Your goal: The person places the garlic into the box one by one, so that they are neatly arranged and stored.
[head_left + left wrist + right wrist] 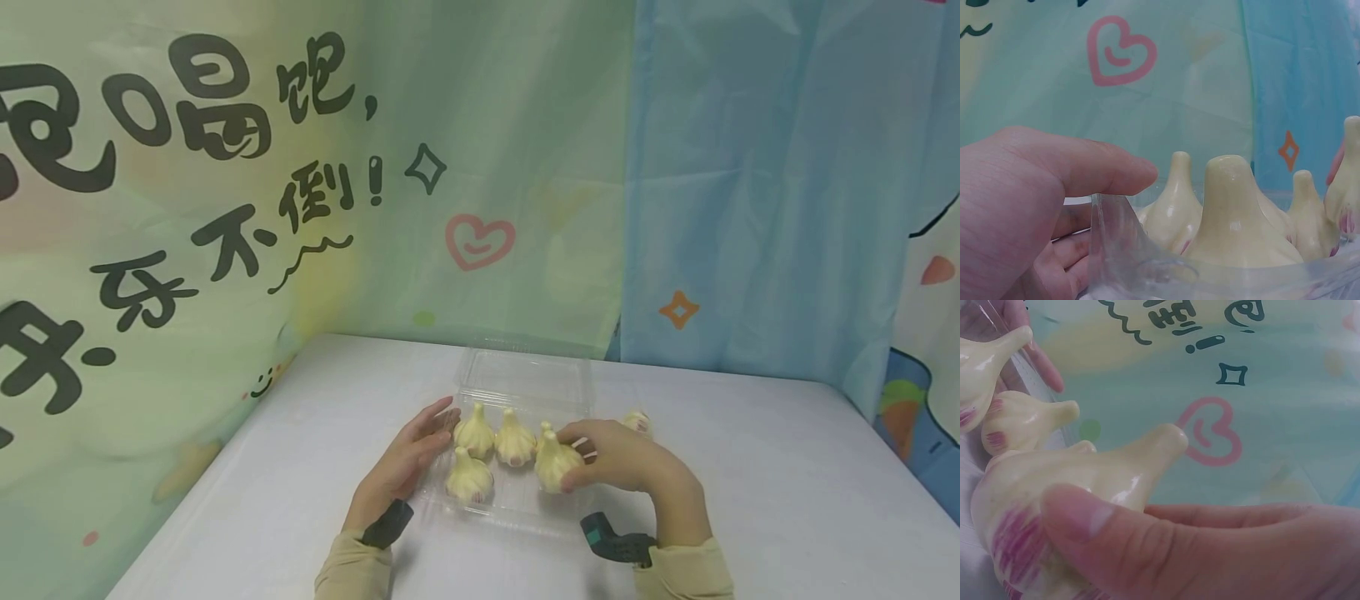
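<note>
A clear plastic box (517, 521) with its lid (525, 375) folded back holds several pale garlic bulbs, including one at front left (470, 479) and one in the back row (515, 442). My right hand (618, 454) pinches another garlic bulb (1054, 512) by its side over the box's right half, thumb (1091, 519) on the purple-streaked skin. At the box's left wall is my left hand (408, 458), its thumb (1110, 165) stretched out over the rim and the other fingers outside the wall.
One more garlic bulb (637, 421) lies on the white table (780, 467), right of the box and partly behind my right hand. A printed curtain (487, 167) hangs along the table's back edge. Each wrist wears a dark camera mount (618, 546).
</note>
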`<state>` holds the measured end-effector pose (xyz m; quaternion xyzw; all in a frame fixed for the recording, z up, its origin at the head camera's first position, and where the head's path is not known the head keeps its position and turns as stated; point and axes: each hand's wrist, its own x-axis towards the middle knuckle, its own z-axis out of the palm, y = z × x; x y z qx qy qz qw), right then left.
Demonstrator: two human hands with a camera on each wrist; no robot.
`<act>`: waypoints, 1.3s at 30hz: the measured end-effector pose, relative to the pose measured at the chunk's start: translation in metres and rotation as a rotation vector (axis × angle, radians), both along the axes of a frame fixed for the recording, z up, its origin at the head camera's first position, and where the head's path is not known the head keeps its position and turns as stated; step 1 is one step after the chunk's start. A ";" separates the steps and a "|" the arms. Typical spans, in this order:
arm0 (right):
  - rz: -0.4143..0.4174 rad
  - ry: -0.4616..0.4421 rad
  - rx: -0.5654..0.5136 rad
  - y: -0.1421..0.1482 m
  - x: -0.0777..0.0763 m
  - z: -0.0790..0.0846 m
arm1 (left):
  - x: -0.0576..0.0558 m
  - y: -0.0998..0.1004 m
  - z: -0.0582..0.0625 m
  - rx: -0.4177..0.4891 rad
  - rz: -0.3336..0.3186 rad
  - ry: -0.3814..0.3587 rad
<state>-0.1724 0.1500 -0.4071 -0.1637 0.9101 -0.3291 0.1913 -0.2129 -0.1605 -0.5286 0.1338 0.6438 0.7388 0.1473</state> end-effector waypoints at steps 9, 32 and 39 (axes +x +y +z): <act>0.042 0.013 -0.015 -0.003 -0.001 0.000 | 0.000 -0.001 0.000 0.006 -0.007 0.007; 0.151 0.012 -0.053 -0.014 -0.002 -0.006 | -0.002 -0.001 -0.002 -0.004 -0.009 0.009; 0.235 0.081 -0.021 -0.019 -0.002 -0.009 | -0.001 0.000 -0.002 -0.001 -0.005 -0.001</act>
